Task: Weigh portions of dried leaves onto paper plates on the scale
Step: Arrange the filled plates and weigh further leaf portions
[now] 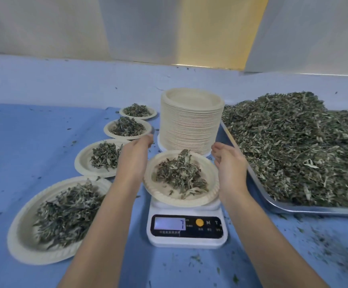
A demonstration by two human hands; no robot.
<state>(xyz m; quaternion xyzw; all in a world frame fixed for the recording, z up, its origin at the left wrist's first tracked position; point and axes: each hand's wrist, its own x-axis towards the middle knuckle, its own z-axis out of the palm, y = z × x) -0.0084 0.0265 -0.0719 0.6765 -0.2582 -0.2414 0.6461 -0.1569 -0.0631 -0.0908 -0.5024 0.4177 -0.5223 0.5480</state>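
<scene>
Both empty, loosely cupped, left hand [134, 156] and right hand [230, 165] flank the plate [189, 203] on the scale [187, 240].

On the tabletop [44, 142] the scale [186, 229] sits near the middle, a paper plate [162, 199] of dried leaves [181, 175] on it. Just behind stands a stack of plates [189, 129]. To the right lies a tray [293, 209] heaped with loose leaves [304, 146]. To the left, four filled plates run in a row from the near plate [19, 244] to the far plate [151, 115].

Forearms outstretched — left hand [136, 155], right hand [230, 165] facing inward, fingers relaxed.
</scene>
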